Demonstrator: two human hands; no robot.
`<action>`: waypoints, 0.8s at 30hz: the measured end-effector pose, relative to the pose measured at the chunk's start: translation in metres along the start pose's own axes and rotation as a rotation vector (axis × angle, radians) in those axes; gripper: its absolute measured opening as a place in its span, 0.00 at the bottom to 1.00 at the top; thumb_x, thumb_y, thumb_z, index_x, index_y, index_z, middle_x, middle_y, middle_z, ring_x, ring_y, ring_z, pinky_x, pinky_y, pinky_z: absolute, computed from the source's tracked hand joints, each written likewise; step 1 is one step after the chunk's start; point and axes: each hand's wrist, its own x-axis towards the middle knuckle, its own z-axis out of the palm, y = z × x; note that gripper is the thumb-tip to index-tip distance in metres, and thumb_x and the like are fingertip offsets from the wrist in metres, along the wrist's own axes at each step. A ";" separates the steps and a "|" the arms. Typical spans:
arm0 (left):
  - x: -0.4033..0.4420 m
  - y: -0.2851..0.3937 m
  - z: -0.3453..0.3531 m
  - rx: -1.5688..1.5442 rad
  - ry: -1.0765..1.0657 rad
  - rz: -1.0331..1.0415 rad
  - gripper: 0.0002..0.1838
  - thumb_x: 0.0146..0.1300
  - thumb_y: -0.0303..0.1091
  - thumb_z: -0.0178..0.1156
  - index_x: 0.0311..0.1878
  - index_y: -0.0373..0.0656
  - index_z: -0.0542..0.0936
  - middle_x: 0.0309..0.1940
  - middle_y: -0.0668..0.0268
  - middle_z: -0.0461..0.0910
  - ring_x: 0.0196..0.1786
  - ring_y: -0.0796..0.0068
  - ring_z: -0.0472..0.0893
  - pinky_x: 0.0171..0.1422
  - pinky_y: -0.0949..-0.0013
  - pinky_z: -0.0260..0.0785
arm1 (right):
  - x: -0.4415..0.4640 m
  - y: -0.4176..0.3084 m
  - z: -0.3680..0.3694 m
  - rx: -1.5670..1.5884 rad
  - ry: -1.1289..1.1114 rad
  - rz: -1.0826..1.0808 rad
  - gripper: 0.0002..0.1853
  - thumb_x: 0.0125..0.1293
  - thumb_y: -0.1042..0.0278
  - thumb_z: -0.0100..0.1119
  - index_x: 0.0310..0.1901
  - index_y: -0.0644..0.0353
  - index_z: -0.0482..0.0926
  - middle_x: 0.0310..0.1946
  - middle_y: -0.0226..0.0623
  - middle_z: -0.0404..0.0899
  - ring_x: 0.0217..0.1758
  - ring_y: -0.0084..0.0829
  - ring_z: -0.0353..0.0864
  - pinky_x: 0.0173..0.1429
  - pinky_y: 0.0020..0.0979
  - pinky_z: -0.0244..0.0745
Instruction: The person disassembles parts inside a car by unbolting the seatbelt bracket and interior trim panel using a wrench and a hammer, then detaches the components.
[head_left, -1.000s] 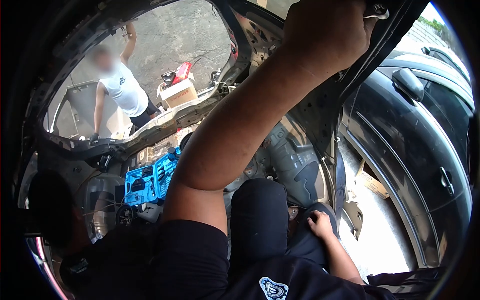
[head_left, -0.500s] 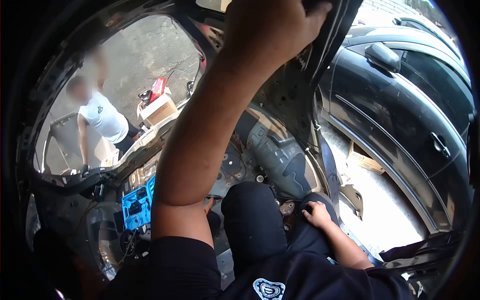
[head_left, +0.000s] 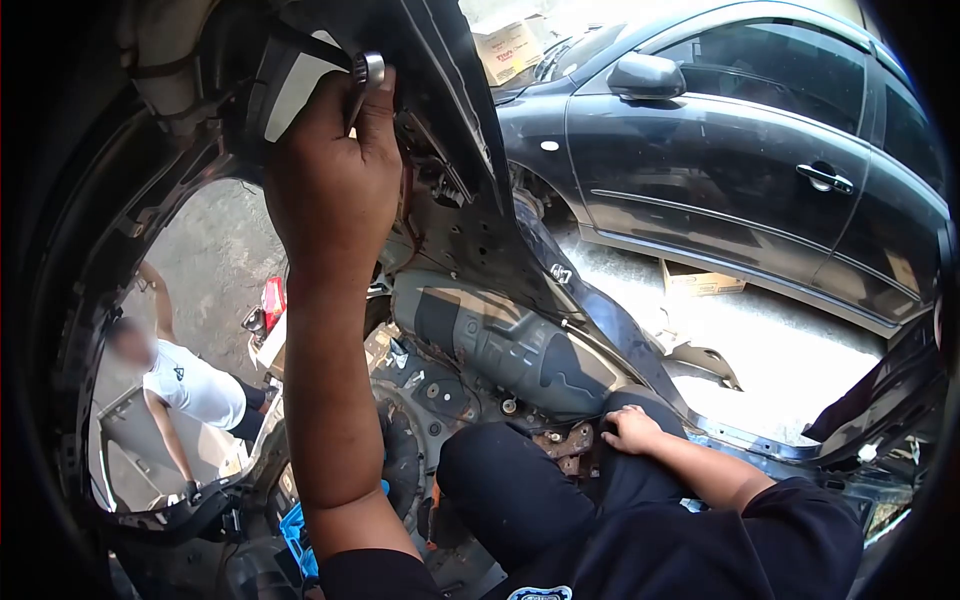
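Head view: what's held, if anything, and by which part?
The left hand holds a ring-ended wrench by its shank; the right hand rests on a knee, holding nothing visible.

- Strong daylight at the right bleaches the ground [head_left: 770,392] almost white.
- Soft reflections streak the parked car [head_left: 720,150].
- The surrounding car frame [head_left: 85,250] sits in deep shadow.
- The wrench [head_left: 368,70] shows a small glint.
- A blurred patch hides the other person's head [head_left: 130,343].
- Wide-lens curvature bends edges, fading into black corners.

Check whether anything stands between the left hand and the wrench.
Nothing visible does: the left hand grips the wrench directly, its ring end showing at the top of the grip. The hand hides its far end.
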 end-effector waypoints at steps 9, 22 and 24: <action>0.003 -0.006 0.007 -0.136 0.167 0.174 0.14 0.67 0.43 0.71 0.40 0.41 0.82 0.29 0.61 0.86 0.31 0.60 0.85 0.41 0.60 0.77 | 0.002 -0.005 0.001 0.010 0.023 0.036 0.22 0.66 0.52 0.67 0.52 0.61 0.85 0.51 0.53 0.85 0.61 0.55 0.80 0.72 0.47 0.71; -0.003 0.028 -0.012 0.747 0.232 0.148 0.14 0.71 0.40 0.61 0.40 0.36 0.80 0.28 0.46 0.86 0.34 0.43 0.88 0.40 0.49 0.83 | 0.005 -0.004 0.003 0.056 0.042 0.019 0.21 0.65 0.55 0.68 0.53 0.63 0.85 0.49 0.53 0.86 0.60 0.52 0.81 0.71 0.47 0.71; 0.006 0.002 -0.001 0.248 -0.012 0.071 0.14 0.71 0.38 0.63 0.46 0.35 0.77 0.30 0.45 0.86 0.35 0.42 0.88 0.40 0.49 0.83 | 0.004 -0.005 0.003 0.058 0.035 0.021 0.21 0.65 0.55 0.68 0.52 0.63 0.85 0.49 0.53 0.86 0.60 0.52 0.81 0.70 0.47 0.71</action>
